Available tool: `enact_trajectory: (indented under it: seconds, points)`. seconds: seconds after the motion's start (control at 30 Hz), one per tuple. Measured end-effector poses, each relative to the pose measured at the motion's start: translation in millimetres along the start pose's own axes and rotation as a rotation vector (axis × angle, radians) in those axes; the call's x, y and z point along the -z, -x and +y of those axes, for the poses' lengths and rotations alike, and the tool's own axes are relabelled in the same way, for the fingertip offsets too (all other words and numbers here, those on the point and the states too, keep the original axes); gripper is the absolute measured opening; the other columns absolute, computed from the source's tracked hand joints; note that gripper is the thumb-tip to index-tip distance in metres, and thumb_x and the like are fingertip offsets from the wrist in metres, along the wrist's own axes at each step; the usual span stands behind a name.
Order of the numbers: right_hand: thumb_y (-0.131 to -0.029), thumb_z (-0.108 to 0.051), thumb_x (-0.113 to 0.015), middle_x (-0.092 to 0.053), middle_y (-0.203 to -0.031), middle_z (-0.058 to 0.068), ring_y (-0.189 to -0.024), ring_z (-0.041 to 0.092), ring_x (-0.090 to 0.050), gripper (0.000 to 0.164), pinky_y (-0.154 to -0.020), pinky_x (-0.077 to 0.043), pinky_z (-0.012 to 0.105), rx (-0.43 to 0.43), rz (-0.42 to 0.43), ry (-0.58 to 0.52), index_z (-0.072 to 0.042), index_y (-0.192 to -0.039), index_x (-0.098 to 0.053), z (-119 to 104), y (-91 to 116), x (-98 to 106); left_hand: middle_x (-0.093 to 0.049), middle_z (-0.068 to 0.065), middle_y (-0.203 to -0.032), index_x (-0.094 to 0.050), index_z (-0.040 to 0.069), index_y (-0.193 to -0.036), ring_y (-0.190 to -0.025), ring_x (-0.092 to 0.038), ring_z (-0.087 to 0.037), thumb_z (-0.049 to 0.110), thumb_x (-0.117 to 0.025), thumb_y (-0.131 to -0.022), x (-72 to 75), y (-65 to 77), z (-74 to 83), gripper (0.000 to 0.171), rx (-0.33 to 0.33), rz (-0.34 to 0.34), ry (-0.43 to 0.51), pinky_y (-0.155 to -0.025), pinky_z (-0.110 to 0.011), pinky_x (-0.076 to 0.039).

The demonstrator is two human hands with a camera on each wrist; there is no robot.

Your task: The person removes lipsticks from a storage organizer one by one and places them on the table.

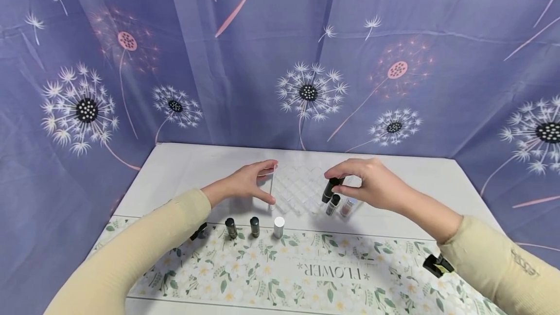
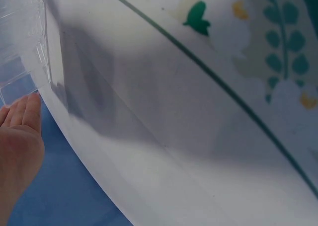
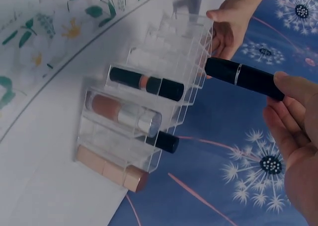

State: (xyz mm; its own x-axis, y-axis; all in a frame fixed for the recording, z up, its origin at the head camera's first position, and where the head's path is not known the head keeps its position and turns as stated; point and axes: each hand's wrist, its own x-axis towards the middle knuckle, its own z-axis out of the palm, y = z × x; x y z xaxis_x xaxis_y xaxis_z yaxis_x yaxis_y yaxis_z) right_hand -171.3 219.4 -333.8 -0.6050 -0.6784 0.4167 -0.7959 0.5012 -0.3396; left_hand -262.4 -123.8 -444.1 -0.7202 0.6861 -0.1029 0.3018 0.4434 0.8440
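In the head view, a black lipstick tube (image 1: 330, 191) is being held at a tilt just right of the frame's centre, over the right part of a clear organizer (image 1: 294, 189). The tube is being grasped by the right hand (image 1: 374, 183), its grip being pinched about one end between thumb and fingers. Whether the organizer is being touched by the tube cannot be told.

The left side of the organizer is being touched by the left hand (image 1: 250, 182); this grip is being spread in a released state, with the fingers extended.

In the right wrist view, a black tube with a pink band (image 3: 144, 82), a clear-and-pink tube (image 3: 107, 108) and, at lower left, a rose-gold tube (image 3: 110, 167) are being held in organizer compartments.

In the head view, two dark tubes (image 1: 255, 227) and a silver tube (image 1: 279, 227) are being supported upright below and left of centre, along the upper edge of a floral runner (image 1: 262, 276). The white counter (image 1: 420, 171) is being partly covered by the runner. A patterned blue curtain (image 1: 245, 77) is being displayed across the upper frame.
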Motion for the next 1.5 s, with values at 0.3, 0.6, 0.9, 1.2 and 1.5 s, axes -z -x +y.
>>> enact_trajectory:
  seconds: [0.3, 0.6, 0.9, 1.2, 1.5]
  points:
    - [-0.084, 0.001, -0.089, -0.080, -0.113, -0.002, -0.096, 0.013, -0.076, 0.038, -0.079, -0.066, 0.025, 0.028, -0.025, -0.064, -0.011, -0.118, -0.079, -12, 3, -16, -0.033, -0.016, -0.173, -0.026, 0.003, -0.169, -0.157, -0.037, -0.030, 0.018, -0.097, -0.081, 0.3, -1.1, -1.6, 0.115, -0.009, 0.004, 0.008, -0.127, -0.036, -0.040]
    - [-0.087, -0.006, -0.089, -0.079, -0.114, -0.001, -0.103, 0.016, -0.076, 0.033, -0.081, -0.066, 0.030, 0.050, -0.066, -0.075, -0.010, -0.118, -0.079, -23, 5, -43, -0.034, -0.016, -0.172, -0.026, 0.003, -0.169, -0.157, -0.037, -0.030, 0.016, -0.097, -0.080, 0.1, -2.4, -2.7, 0.115, -0.010, 0.009, 0.005, -0.127, -0.035, -0.039]
    - [-0.088, -0.005, -0.087, -0.079, -0.113, 0.002, -0.104, 0.018, -0.075, 0.032, -0.090, -0.066, 0.031, 0.129, -0.097, -0.083, -0.009, -0.118, -0.078, -26, 4, -72, -0.034, -0.016, -0.172, -0.027, 0.003, -0.169, -0.158, -0.037, -0.030, 0.016, -0.098, -0.080, -0.4, -2.6, -3.5, 0.114, -0.008, 0.008, 0.004, -0.128, -0.035, -0.039]
    - [-0.091, -0.008, -0.086, -0.078, -0.113, 0.001, -0.104, 0.016, -0.074, 0.030, -0.092, -0.065, 0.027, 0.151, -0.140, -0.080, -0.008, -0.119, -0.077, -25, 6, -89, -0.033, -0.017, -0.172, -0.026, 0.002, -0.169, -0.157, -0.037, -0.031, 0.018, -0.098, -0.080, -0.6, -2.5, -1.8, 0.115, 0.003, 0.004, 0.004, -0.128, -0.038, -0.039]
    - [-0.090, -0.010, -0.087, -0.078, -0.112, 0.000, -0.104, 0.015, -0.075, 0.029, -0.093, -0.064, 0.026, 0.143, -0.145, -0.063, -0.008, -0.117, -0.077, -23, 7, -99, -0.033, -0.014, -0.173, -0.025, 0.004, -0.170, -0.158, -0.037, -0.031, 0.019, -0.097, -0.081, -0.1, -2.6, -2.0, 0.115, 0.008, 0.002, 0.002, -0.128, -0.040, -0.038]
